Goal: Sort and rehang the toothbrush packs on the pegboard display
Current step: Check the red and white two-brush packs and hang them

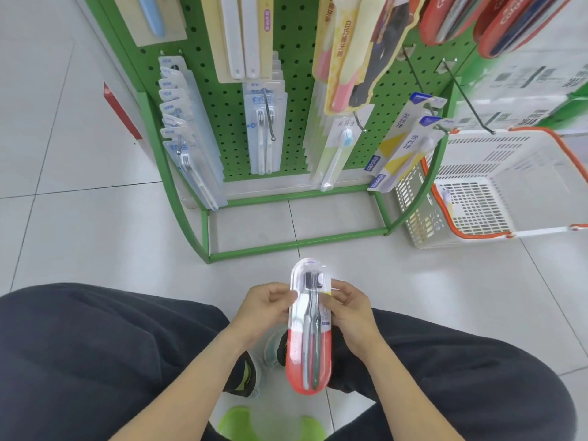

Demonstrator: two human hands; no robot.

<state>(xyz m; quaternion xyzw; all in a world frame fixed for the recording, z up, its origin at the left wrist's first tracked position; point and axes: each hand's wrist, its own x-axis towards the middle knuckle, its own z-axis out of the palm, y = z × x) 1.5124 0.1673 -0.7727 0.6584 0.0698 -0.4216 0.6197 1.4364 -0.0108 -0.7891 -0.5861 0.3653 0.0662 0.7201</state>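
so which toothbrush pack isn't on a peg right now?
The red-bottomed two-brush pack, held between the left hand and right hand above the floor. Every other pack in view hangs on the green pegboard.

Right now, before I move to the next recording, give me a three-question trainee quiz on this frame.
1. True or false: both hands grip the red-and-clear toothbrush pack.
2. How many toothbrushes does that pack hold?
3. Where does the white basket with orange handles stand? A) left of the green pegboard stand B) right of it C) on the person's lap

Key: 1 true, left hand and right hand pinch its edges. 2 two. 3 B.
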